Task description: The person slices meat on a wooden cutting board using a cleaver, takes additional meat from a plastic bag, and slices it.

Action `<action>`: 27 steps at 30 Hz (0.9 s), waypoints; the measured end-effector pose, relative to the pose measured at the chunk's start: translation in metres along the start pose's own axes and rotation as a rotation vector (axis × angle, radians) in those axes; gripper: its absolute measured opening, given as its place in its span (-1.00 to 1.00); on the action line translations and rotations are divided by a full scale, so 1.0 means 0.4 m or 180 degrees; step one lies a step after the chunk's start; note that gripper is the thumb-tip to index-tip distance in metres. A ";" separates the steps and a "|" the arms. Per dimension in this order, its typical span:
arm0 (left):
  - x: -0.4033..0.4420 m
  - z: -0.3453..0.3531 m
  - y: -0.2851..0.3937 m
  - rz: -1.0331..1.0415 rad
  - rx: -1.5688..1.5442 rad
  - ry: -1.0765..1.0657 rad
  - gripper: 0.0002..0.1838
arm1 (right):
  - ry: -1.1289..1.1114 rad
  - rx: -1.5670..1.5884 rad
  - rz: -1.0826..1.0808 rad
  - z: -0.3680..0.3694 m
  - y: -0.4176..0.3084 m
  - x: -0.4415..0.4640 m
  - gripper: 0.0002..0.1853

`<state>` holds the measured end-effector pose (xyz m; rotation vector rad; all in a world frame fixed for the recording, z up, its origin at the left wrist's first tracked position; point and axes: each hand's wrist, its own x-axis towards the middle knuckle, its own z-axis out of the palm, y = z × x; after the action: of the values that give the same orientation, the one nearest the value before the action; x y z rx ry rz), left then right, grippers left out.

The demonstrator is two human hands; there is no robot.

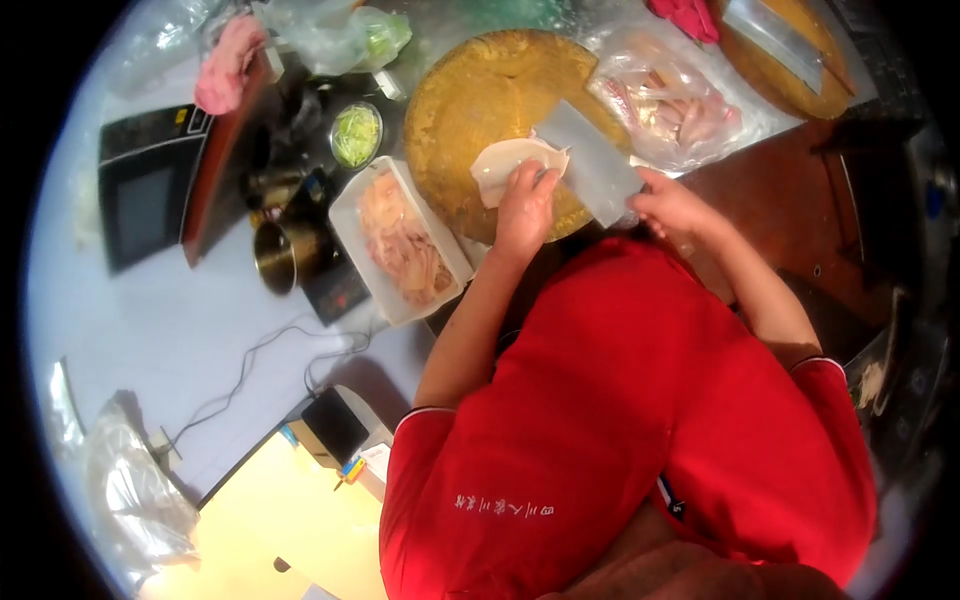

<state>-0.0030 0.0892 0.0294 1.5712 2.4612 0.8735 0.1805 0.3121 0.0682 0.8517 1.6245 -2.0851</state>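
A thick round wooden chopping board [470, 90] lies in front of me, at the upper middle of the head view. On its near part is a pale, flat piece of raw meat [492, 165]; its exact kind I cannot tell. My left hand [528, 208] is closed on the near edge of this piece, thumb and fingers bent over it. My right hand [672, 205] grips a broad cleaver [595, 165] at its handle end. The blade's far corner is against the meat's right edge, and the blade partly covers the board.
Left of the board stands a white plastic tub [345, 215] of cut meat, with a bowl of shredded greens [357, 135] behind it. A clear bag of meat [680, 115] lies to the right. Beyond it, another cleaver [775, 42] rests on a second board [830, 85].
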 end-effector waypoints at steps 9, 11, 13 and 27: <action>0.028 -0.042 -0.043 0.0155 -0.0136 -0.0022 -0.81 | 0.0755 -0.2078 -0.1239 0.092 -0.014 -0.003 -0.72; 0.039 -0.040 -0.078 -0.0022 0.0246 0.0153 -0.82 | 0.0845 -0.2389 -0.1300 0.110 -0.031 -0.019 -0.73; 0.059 -0.046 -0.115 -0.0288 0.0439 0.0574 -0.83 | 0.0880 -0.2588 -0.1280 0.124 -0.043 -0.032 -0.74; -0.001 -0.237 -0.135 0.0388 0.0166 0.0479 -0.88 | 0.1031 -0.2025 -0.0566 0.128 -0.048 -0.043 -0.63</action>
<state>-0.0812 0.0331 0.0807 1.7504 2.5301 0.9876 0.1694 0.2671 0.1017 0.8591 2.4171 -1.4071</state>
